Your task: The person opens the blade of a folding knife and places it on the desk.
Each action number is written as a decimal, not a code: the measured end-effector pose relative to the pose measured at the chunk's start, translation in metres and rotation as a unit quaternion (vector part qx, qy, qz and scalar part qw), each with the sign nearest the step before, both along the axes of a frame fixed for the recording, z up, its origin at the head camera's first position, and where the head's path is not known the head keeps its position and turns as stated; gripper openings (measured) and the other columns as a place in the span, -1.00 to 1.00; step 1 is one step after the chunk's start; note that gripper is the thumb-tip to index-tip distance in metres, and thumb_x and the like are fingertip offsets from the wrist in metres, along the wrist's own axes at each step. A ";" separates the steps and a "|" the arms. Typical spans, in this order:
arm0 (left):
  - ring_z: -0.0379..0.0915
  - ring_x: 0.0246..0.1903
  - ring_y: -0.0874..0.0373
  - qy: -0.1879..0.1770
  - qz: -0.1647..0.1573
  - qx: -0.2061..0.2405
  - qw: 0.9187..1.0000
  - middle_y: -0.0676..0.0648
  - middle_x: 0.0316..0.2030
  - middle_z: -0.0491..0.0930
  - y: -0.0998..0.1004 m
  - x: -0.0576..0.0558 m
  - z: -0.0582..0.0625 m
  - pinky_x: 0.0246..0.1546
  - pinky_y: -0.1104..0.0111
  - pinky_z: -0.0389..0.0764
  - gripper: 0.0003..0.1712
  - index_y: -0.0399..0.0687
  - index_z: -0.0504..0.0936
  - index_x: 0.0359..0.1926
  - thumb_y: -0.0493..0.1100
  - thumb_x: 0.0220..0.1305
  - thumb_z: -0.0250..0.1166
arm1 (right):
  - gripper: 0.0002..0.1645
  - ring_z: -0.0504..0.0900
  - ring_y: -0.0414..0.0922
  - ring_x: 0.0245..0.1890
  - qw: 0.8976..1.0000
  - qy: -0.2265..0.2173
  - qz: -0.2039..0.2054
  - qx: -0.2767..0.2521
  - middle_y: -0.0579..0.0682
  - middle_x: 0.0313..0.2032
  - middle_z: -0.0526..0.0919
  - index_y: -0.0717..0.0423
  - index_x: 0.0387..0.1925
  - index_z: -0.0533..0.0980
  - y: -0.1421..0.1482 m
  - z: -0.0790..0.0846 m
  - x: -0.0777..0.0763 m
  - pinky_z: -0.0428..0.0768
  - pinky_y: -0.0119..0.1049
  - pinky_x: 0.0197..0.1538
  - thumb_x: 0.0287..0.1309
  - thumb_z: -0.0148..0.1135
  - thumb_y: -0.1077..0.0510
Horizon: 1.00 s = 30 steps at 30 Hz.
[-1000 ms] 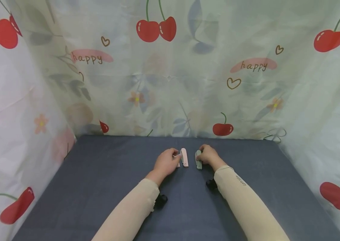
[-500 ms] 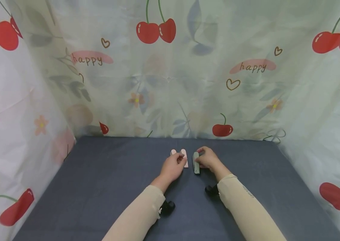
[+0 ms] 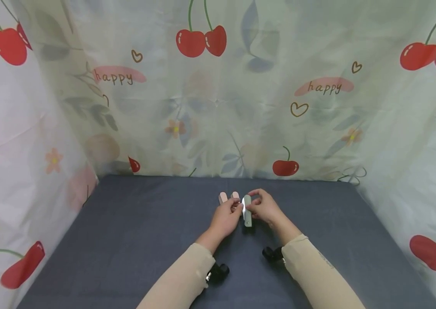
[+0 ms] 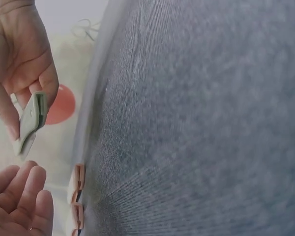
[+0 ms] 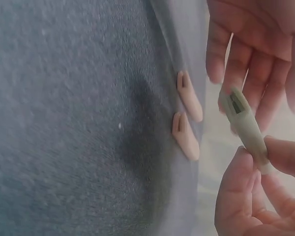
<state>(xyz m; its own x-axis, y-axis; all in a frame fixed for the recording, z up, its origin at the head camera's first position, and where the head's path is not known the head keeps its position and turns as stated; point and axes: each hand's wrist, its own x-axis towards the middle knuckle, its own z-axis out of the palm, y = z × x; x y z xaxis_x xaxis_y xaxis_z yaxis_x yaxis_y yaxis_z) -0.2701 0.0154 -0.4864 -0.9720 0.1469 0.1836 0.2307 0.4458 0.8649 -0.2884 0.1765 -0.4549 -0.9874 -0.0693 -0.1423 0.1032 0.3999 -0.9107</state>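
A green folding knife (image 3: 248,212) is pinched between the thumb and fingers of my right hand (image 3: 267,208), raised over the dark cloth. Along its left side a strip of bright blade (image 3: 243,206) shows against the handle. Close to that blade is my left hand (image 3: 225,219), its fingers loosely extended and holding nothing. The left wrist view shows the left fingertips (image 4: 35,172) just below the green knife (image 4: 33,120). Two pink folding knives (image 5: 189,97) (image 5: 185,137) lie side by side on the cloth, partly behind the left hand in the head view.
A dark grey cloth (image 3: 156,240) covers the table. White curtains (image 3: 218,107) printed with cherries and leaves stand at the back and both sides. Black wrist cameras (image 3: 219,272) (image 3: 272,254) hang under both forearms.
The right hand has lifted the green knife and carried it left towards the left hand. My left hand has moved right, away from the left pink knife. The blade strip has come into view.
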 end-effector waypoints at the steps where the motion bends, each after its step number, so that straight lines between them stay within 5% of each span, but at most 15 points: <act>1: 0.61 -0.05 0.01 0.000 0.001 0.004 1.000 -0.13 -0.05 0.68 0.000 0.001 0.001 -0.01 0.15 0.56 -0.56 -0.27 0.56 0.20 -0.06 0.51 0.12 | -0.49 0.58 -0.08 -0.44 1.000 0.003 0.003 -0.003 0.12 -0.31 0.54 0.21 0.22 0.37 0.000 0.000 0.001 0.64 -0.16 -0.31 0.28 0.26 0.35; 18: 0.51 -0.32 0.17 0.028 -0.011 0.083 0.996 -0.07 -0.29 0.65 -0.006 0.008 0.004 -0.24 0.36 0.52 -0.75 -0.25 0.61 -0.01 -0.17 0.43 0.24 | -0.51 0.62 -0.09 -0.37 0.999 0.023 0.019 -0.045 0.11 -0.28 0.51 0.18 0.22 0.39 -0.003 0.005 0.020 0.65 -0.12 -0.29 0.29 0.24 0.38; 30: 0.37 -0.48 0.23 -0.001 -0.033 0.043 0.999 0.07 -0.48 0.50 -0.017 0.015 0.005 -0.44 0.38 0.40 -0.75 -0.06 0.55 -0.27 0.01 0.46 0.22 | -0.58 0.58 -0.07 -0.31 0.995 0.032 0.065 -0.066 0.13 -0.22 0.53 0.25 0.23 0.41 -0.006 0.004 0.032 0.66 -0.07 -0.23 0.39 0.16 0.31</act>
